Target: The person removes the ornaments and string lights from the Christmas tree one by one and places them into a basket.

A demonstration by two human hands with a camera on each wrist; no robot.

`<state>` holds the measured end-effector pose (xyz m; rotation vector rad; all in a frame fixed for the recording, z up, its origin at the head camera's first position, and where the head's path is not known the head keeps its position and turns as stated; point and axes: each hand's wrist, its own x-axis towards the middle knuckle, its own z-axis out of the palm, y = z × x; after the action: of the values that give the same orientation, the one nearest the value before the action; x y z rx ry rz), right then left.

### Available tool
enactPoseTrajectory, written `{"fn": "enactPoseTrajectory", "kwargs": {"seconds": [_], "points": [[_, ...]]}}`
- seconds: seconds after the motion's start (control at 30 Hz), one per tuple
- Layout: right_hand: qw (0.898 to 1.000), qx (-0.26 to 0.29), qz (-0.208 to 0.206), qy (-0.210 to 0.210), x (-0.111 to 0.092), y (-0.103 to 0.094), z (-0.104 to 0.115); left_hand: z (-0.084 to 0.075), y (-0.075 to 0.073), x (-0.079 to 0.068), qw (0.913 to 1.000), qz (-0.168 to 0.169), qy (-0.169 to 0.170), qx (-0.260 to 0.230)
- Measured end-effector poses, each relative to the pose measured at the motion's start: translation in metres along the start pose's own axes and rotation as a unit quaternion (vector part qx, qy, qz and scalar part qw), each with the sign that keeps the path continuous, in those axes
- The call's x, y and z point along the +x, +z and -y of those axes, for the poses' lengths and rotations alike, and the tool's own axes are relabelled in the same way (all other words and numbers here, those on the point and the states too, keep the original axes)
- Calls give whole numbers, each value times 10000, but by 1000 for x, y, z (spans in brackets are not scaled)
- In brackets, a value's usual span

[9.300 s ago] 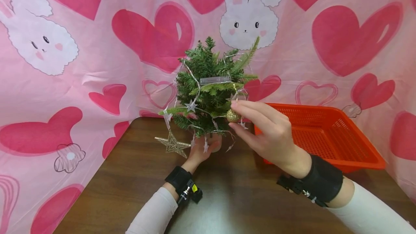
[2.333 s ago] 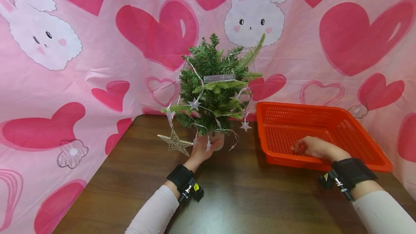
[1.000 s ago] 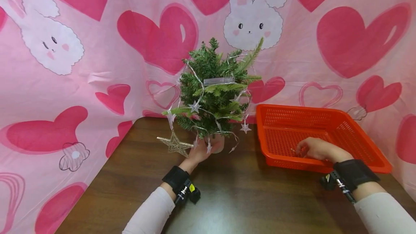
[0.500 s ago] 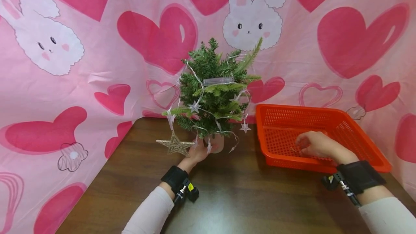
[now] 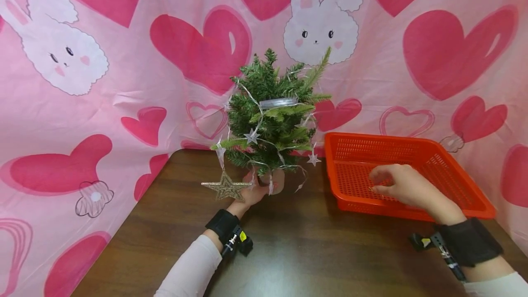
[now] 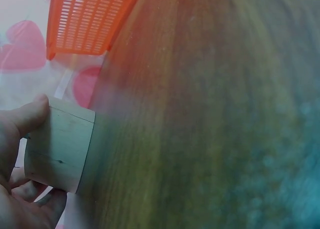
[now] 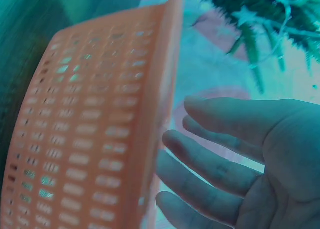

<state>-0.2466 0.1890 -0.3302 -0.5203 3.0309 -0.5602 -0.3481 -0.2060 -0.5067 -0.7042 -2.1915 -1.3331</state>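
A small artificial Christmas tree (image 5: 272, 118) stands at the middle of the table, draped with a clear string of star lights. A gold glitter star (image 5: 226, 186) hangs low at its left. My left hand (image 5: 250, 190) grips the tree's pale round base (image 6: 61, 144), thumb on one side and fingers on the other. Over the orange basket (image 5: 336, 182) is my right hand (image 5: 402, 184), its fingers loosely bent. In the right wrist view these fingers are spread beside the basket's wall, holding nothing. A tiny gold bit (image 5: 371, 189) shows by the right fingertips; what it belongs to is hidden.
The perforated basket takes up the table's right side, close to the tree. A brown wooden table (image 5: 313, 251) lies beneath everything. Behind it hangs a pink cloth (image 5: 173, 86) printed with hearts and rabbits.
Earliest, my right hand pinched a gold glitter ball at the tree's right; later it was down in the basket without the ball showing. Now it has lifted slightly and its fingers have parted.
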Motion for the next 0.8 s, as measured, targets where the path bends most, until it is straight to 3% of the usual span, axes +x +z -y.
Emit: {"fn": "enactPoseTrajectory", "kwargs": {"seconds": [0.03, 0.07, 0.17, 0.3, 0.4, 0.63, 0.73, 0.8], "points": [[10000, 20, -78, -27, -2, -1, 4, -13, -3, 1, 9999, -19, -142, 29], [9999, 45, -150, -44, -4, -2, 7, -26, -6, 2, 9962, -304, -44, 813], [9991, 119, -365, -179, -8, -5, 17, -50, -12, 3, 9976, -239, -340, 550], [9972, 105, -636, -391, -13, -5, 29, -38, -9, 7, 9990, -26, -411, 174], [9957, 29, -790, -474, -15, -4, 37, -28, -8, 9, 9976, 233, -583, 277], [9940, 18, -921, -596, -18, -3, 52, -32, -6, 11, 9907, 351, -1182, 584], [9927, 104, -954, -724, -20, -3, 58, -36, -12, 10, 9842, 580, -1562, 598], [9916, 163, -980, -828, -20, -3, 62, -35, -18, 9, 9821, 797, -1635, 489]]}}
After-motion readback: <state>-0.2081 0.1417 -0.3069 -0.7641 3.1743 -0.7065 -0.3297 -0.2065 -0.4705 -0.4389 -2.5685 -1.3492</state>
